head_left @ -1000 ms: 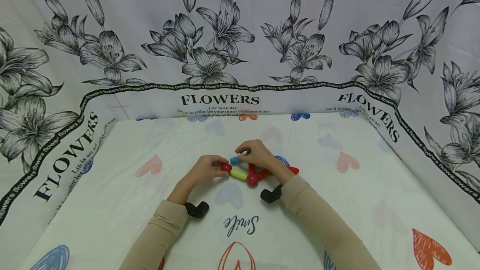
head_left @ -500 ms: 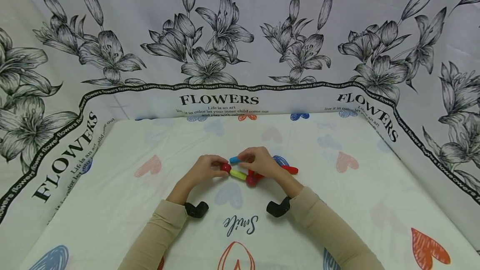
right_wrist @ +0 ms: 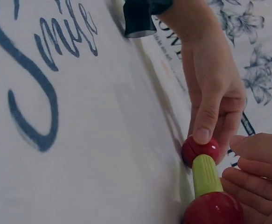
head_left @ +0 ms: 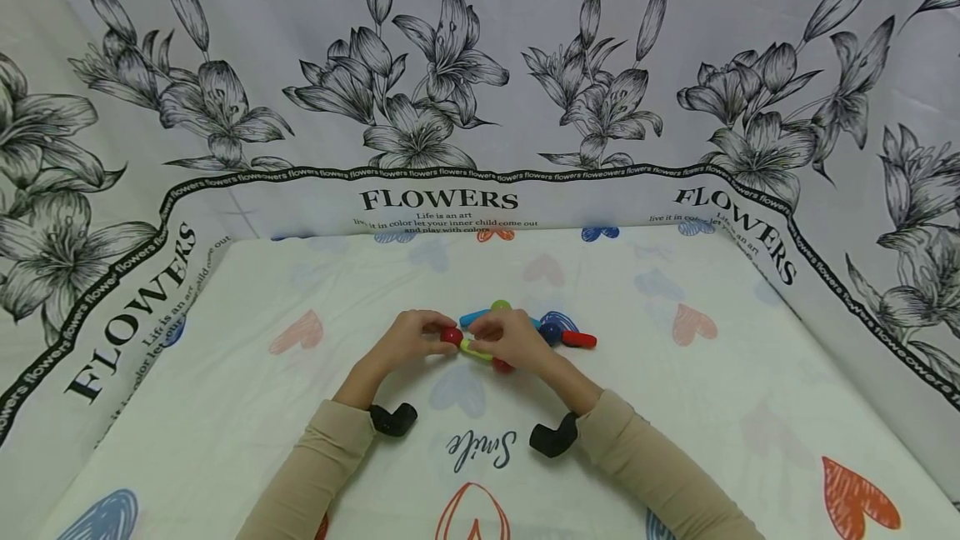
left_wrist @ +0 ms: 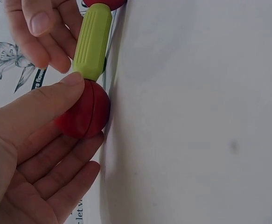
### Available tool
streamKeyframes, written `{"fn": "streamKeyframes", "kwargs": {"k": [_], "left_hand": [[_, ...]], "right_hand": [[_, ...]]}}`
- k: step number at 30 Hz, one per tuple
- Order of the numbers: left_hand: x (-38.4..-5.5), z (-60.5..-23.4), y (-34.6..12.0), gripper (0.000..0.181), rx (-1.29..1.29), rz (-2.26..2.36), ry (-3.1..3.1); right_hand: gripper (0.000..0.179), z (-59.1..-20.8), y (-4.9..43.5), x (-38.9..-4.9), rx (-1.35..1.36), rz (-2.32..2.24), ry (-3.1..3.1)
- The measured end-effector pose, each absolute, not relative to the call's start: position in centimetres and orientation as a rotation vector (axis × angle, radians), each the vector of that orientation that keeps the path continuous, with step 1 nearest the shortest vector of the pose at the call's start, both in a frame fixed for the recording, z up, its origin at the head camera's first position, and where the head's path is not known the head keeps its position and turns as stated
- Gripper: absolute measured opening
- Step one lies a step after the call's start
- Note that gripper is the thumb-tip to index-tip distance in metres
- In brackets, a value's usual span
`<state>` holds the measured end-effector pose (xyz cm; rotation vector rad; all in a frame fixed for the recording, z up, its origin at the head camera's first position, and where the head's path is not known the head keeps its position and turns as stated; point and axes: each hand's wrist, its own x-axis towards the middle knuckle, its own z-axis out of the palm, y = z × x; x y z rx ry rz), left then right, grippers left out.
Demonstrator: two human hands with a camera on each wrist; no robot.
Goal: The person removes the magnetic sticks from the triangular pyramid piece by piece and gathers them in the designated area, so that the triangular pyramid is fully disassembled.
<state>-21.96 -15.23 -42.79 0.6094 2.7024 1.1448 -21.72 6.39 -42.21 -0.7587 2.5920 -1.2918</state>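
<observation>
My left hand (head_left: 408, 336) pinches a red toy ball (left_wrist: 84, 112) between thumb and fingers. From that ball a ridged yellow-green rod (left_wrist: 93, 42) runs to a second red ball (right_wrist: 215, 210). My right hand (head_left: 517, 340) hovers over the middle of the toy pieces, close beside the rod. In the right wrist view its thumb and fingers are loosely bent and apart, with nothing between them. Behind it lie a blue rod (head_left: 474, 318), a green ball (head_left: 500, 305), a dark blue ball (head_left: 551, 333) and a red rod (head_left: 579, 340). The right hand hides part of this group.
The pieces lie on a white cloth (head_left: 345, 290) printed with hearts and the word Smile. A white curtain (head_left: 525, 132) with black flower drawings hangs behind and at both sides. Black wrist devices (head_left: 395, 419) sit under both sleeves.
My right hand has drawn back toward me, uncovering the green ball, the dark blue ball and more of the blue rod. It now covers the inner red rods. The left hand stays on its ball.
</observation>
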Motion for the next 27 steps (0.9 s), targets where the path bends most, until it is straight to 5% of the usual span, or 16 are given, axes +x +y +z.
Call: {"fn": "streamKeyframes", "kwargs": {"k": [27], "left_hand": [[-22.1, -42.8, -15.4, 0.036, 0.643, 1.132, 2.713]], "right_hand": [[0.020, -42.9, 5.2, -21.3, -0.808, -1.185, 2.684]]}}
